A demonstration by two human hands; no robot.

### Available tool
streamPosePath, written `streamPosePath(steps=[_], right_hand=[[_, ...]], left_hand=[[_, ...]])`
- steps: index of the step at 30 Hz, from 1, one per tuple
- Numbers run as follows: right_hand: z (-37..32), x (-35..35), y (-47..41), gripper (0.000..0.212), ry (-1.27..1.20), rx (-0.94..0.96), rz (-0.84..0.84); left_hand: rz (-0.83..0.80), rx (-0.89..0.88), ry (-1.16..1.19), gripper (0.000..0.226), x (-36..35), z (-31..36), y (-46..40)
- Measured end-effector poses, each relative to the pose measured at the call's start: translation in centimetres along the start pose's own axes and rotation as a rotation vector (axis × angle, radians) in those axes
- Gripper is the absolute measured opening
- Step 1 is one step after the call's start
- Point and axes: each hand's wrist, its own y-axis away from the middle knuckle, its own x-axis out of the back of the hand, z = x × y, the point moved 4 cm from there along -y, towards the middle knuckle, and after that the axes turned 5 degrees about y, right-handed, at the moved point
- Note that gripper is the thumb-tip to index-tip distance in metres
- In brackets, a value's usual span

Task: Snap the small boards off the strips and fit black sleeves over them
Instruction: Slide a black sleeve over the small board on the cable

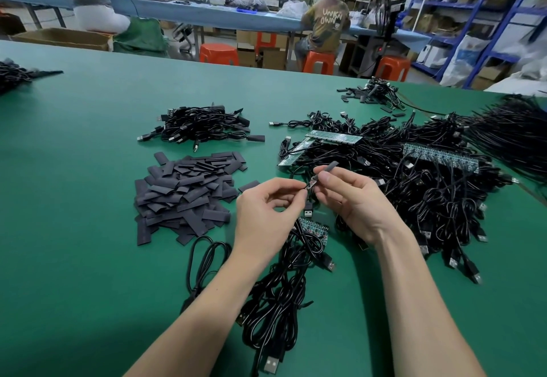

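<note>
Both hands [268, 208] pinch small board [311, 183].

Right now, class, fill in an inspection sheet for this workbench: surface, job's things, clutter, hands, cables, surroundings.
Surface: green mat, bare at left and near edge.
Job's things: heap of flat black sleeves; board strips lying on the cable heap; a short strip under the hands; small board and one sleeve held between the hands.
Clutter: stray sleeves near the far pile.
Hands: left hand pinches the small board's end; right hand pinches the sleeve.
Cables: big heap of black USB cables at right; smaller pile beyond the sleeves; one bundle between the forearms.
Surroundings: two seated people, orange stools, blue shelving.
</note>
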Motion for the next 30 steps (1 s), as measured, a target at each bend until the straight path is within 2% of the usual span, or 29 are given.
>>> streamPosePath(steps=[13, 25, 30], right_hand=[[0.50, -0.08, -0.12, 0.023, 0.002, -0.045, -0.012], [0.53, -0.64, 0.05, 0.016, -0.005, -0.060, -0.096], [0.57, -0.58, -0.19, 0.019, -0.025, -0.008, -0.048]], left_hand=[[-0.022, -0.013, -0.005, 0.011, -0.07, 0.12, 0.06], [-0.025, -0.017, 0.026, 0.014, -0.05, -0.09, 0.04], [-0.011, 0.010, 0.058, 0.012, 0.03, -0.24, -0.09]])
